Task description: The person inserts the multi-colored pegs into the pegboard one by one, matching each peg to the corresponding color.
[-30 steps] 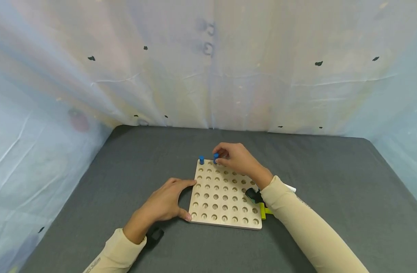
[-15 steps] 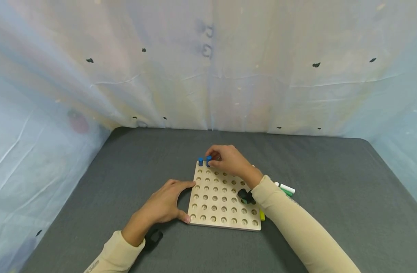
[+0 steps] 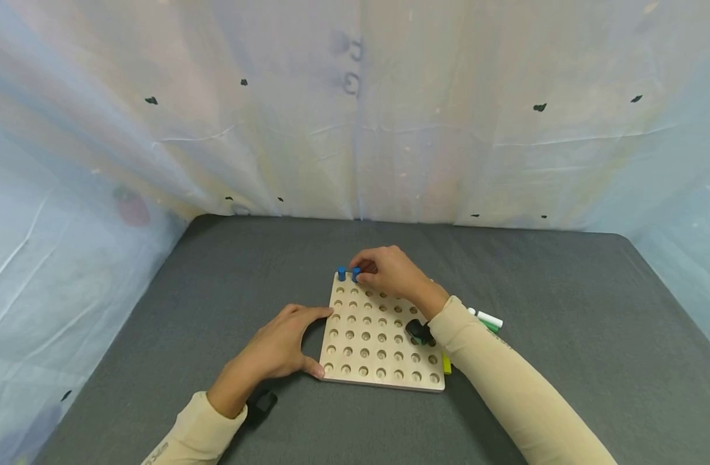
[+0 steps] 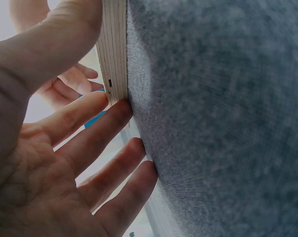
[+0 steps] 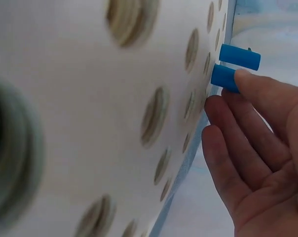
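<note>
A pale wooden board point(image 3: 373, 345) with rows of round holes lies on the grey table. My left hand point(image 3: 281, 342) rests against its left side, index fingertip and thumb touching the edge. In the left wrist view the fingers point(image 4: 97, 133) are nearly straight, reaching the board's layered side point(image 4: 115, 49). At the far edge, my right hand point(image 3: 389, 274) pinches a blue peg point(image 5: 223, 77) between thumb and fingers, its lower end at the second hole of the far row. Another blue peg point(image 5: 240, 57) stands upright in the far left corner hole point(image 3: 341, 274).
Right of the board lie a white-and-green marker point(image 3: 490, 320) and a yellow item point(image 3: 446, 363), partly hidden by the right forearm. A dark wrist-camera part point(image 3: 417, 330) hangs over the board. Pale sheeting point(image 3: 413, 161) rises behind the grey table point(image 3: 541, 290).
My right hand has moved left along the far edge with the blue peg, to beside the corner peg; the peg now sits slightly lower. The left hand keeps its place.
</note>
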The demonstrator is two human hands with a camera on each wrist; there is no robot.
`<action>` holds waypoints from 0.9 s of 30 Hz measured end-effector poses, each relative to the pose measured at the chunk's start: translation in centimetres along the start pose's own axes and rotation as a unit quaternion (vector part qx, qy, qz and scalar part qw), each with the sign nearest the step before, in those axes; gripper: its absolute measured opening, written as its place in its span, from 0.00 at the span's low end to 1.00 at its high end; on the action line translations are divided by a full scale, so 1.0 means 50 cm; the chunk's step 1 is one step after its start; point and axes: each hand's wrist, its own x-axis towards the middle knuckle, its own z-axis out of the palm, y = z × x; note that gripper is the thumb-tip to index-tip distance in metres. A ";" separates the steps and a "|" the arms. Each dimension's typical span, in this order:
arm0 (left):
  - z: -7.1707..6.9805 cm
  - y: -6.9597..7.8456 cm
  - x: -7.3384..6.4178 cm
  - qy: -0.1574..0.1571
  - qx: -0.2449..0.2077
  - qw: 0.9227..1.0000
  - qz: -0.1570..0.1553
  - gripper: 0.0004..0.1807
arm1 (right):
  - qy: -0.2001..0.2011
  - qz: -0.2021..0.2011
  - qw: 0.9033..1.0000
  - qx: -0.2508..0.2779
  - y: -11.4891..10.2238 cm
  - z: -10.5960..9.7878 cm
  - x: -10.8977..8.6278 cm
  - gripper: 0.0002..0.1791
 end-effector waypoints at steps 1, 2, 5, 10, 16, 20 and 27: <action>0.000 0.000 0.000 0.000 0.000 1.000 0.000 0.56 | -0.001 0.000 1.000 0.000 0.000 -0.002 -0.002 0.16; 0.000 0.001 0.000 0.000 0.000 1.000 0.000 0.56 | -0.001 -0.001 1.000 0.002 -0.001 -0.005 -0.005 0.17; 0.000 0.002 0.000 0.000 -0.001 1.000 0.000 0.56 | 0.002 0.000 1.000 0.006 -0.002 -0.018 -0.021 0.20; -0.001 0.003 -0.002 0.001 -0.001 1.000 -0.004 0.57 | 0.025 0.012 1.000 -0.003 0.002 -0.053 -0.072 0.20; 0.000 0.004 -0.004 0.004 0.000 1.000 -0.007 0.57 | 0.053 0.083 0.995 -0.004 0.011 -0.086 -0.169 0.19; 0.002 0.004 -0.004 0.003 -0.002 1.000 -0.009 0.57 | 0.074 0.121 0.990 -0.009 0.023 -0.092 -0.235 0.18; 0.002 0.002 -0.003 0.004 -0.003 1.000 -0.005 0.57 | 0.098 0.147 0.984 -0.023 0.048 -0.092 -0.308 0.17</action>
